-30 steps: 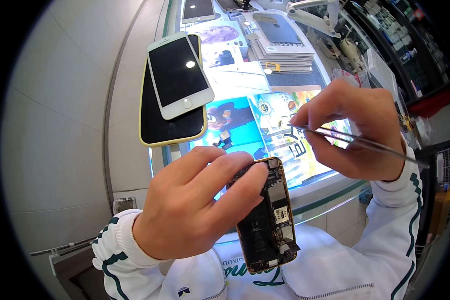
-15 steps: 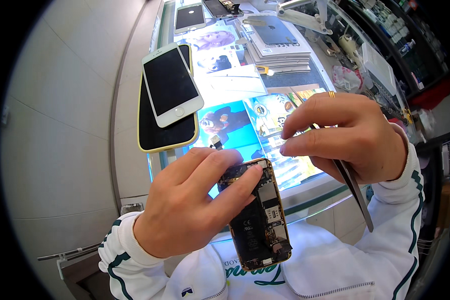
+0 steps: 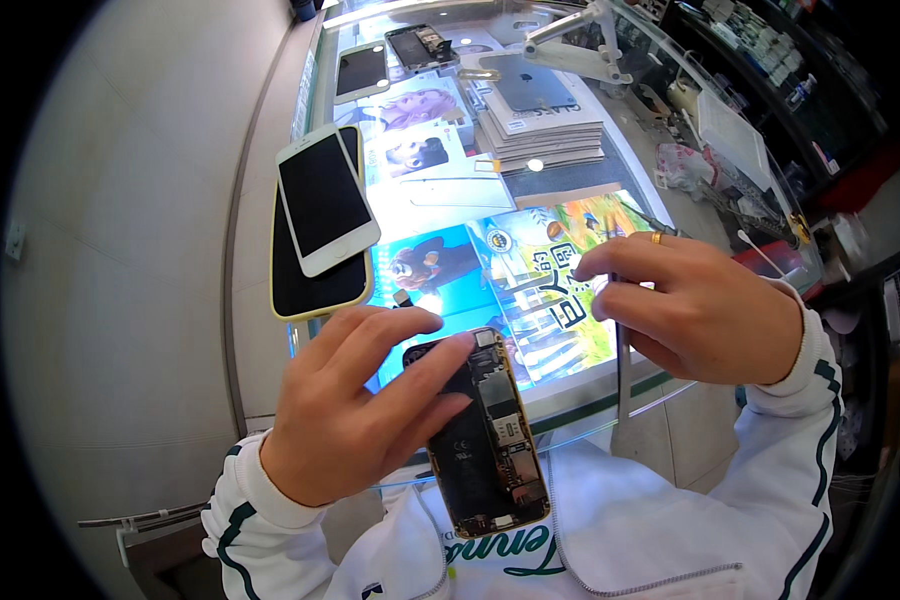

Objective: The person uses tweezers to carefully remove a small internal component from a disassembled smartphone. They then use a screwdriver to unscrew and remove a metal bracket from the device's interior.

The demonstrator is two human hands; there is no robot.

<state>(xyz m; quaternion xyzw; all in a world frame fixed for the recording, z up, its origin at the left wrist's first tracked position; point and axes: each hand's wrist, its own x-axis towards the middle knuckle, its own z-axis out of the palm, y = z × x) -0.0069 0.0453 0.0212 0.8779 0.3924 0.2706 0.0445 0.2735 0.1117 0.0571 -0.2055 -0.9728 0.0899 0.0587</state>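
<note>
An opened smartphone (image 3: 490, 440) with a gold rim lies tilted below the counter's front edge, its black battery and circuit board bare. My left hand (image 3: 360, 410) holds it, one fingertip on its top end and another finger across the battery. My right hand (image 3: 695, 310), with a gold ring, is to the right, above a colourful magazine (image 3: 560, 290). Its bent fingers hold metal tweezers (image 3: 623, 375), one end pointing down toward me; the fingers partly hide them. Just beyond my left fingers, a small flat part with a silvery end (image 3: 402, 298) lies on the magazine's blue side.
A white phone (image 3: 325, 205) rests on a larger phone in a yellow case (image 3: 320, 295) at left. Farther back are another white phone (image 3: 361, 72), an opened phone (image 3: 420, 48) and a stack of flat boxes (image 3: 540, 130). A white jointed arm (image 3: 578, 50) stands at far right.
The view has shifted, and more of the magazine shows. My right hand has lowered slightly, and the tweezers have swung from slanting to nearly upright. My left hand still holds the opened phone.
</note>
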